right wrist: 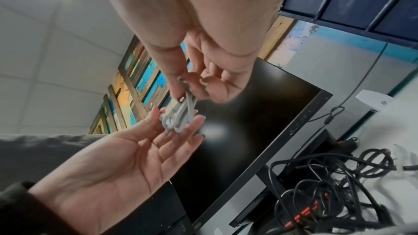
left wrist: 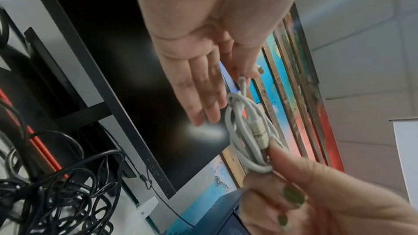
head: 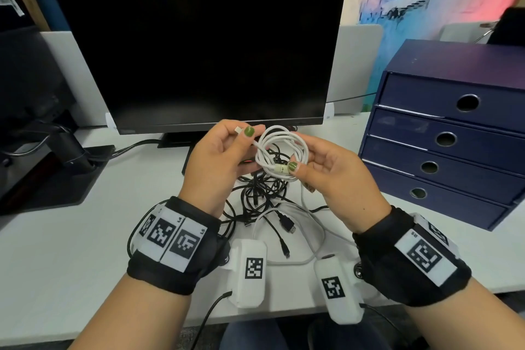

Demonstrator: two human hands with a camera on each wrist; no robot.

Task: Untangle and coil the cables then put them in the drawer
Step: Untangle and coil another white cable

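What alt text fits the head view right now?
Both hands hold a coiled white cable above a tangle of black cables on a white desk. A dark monitor stands behind; a blue drawer unit, drawers closed, sits right.

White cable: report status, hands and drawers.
Right hand pinches white cable coil; left hand pinches its plug end. Black cables tangled on desk. Drawers all closed.

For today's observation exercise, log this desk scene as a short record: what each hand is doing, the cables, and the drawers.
left hand: pinches the free plug end of the white cable
right hand: pinches the white coil at its connector
black cables: tangled on the desk, beneath the hands
drawer unit: blue, on the right, all four drawers closed
monitor: screen dark
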